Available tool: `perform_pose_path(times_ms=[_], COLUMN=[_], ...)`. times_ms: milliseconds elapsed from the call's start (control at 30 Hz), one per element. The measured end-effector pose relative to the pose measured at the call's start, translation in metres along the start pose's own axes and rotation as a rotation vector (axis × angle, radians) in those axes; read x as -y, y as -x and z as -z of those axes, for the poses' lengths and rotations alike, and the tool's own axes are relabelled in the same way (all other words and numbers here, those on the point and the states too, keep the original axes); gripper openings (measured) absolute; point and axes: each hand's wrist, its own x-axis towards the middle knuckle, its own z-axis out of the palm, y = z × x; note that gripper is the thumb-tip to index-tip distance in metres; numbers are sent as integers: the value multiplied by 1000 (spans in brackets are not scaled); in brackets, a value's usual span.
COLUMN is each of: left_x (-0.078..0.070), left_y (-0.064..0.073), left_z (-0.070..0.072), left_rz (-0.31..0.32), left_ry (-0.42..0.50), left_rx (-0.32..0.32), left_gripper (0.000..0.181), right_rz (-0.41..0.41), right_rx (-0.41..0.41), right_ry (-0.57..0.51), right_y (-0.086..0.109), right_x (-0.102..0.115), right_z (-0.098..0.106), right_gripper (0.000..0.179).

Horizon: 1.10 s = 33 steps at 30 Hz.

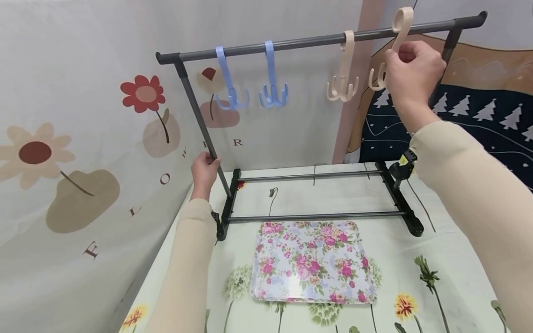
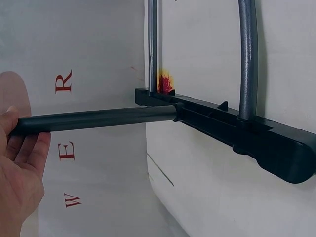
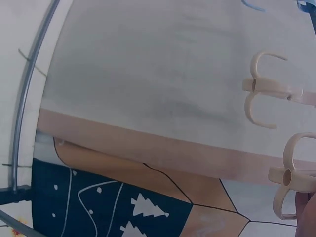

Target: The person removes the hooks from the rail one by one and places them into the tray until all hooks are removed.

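Beige sleeves [image 1: 466, 208] lie nearest the camera, one reaching in from four o'clock of the head view's middle, the other from seven; out at two o'clock the right hand [image 1: 416, 76] pinches a beige multi-prong hook [image 1: 402, 37] by its shank, the curled top standing above the dark grey rail [image 1: 308, 44]; whether that curl bears on the rail I cannot tell; at nine o'clock the left hand [image 1: 205, 173] has its fingers wrapped round the upright post [image 1: 195, 104], whose foot end, in the left wrist view, sits in a black base bar [image 2: 217, 123].

Judging by its smooth, moulded look, the held hook is probably light plastic, fairly stiff and a little slippery; the thin prongs look the part likeliest to snap or snag, so the flat shank just below the curl seems the best hold, with the prongs left free; a second beige hook [image 1: 344, 64] hangs from the rail at one o'clock, and two blue hooks [image 1: 270, 64] hang near twelve and eleven; the rail and post look like rigid tube, likely steady in the hand but apt to rock if pushed sideways, so gripping the post firmly makes sense; at five o'clock a glossy floral tray [image 1: 308, 268] lies flat on the table [image 1: 449, 259].
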Motion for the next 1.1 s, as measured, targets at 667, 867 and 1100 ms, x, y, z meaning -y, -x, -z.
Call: perform_pose_path(times_ms=[667,867,1100], left_x=[-2,-2,-3], left_y=[-1,-2,-1], left_z=[-7,-8,-8], left_rz=[13,9,7], left_ry=[21,16,21], left_rx=[9,18,25], left_gripper=[22,23,24], right_rz=[4,39,77], right_rx=[127,189,280], right_ry=[2,54,98], right_y=[48,67,95], right_x=[-55,-63,-73], right_z=[27,25,14], right_gripper=[32,32,34])
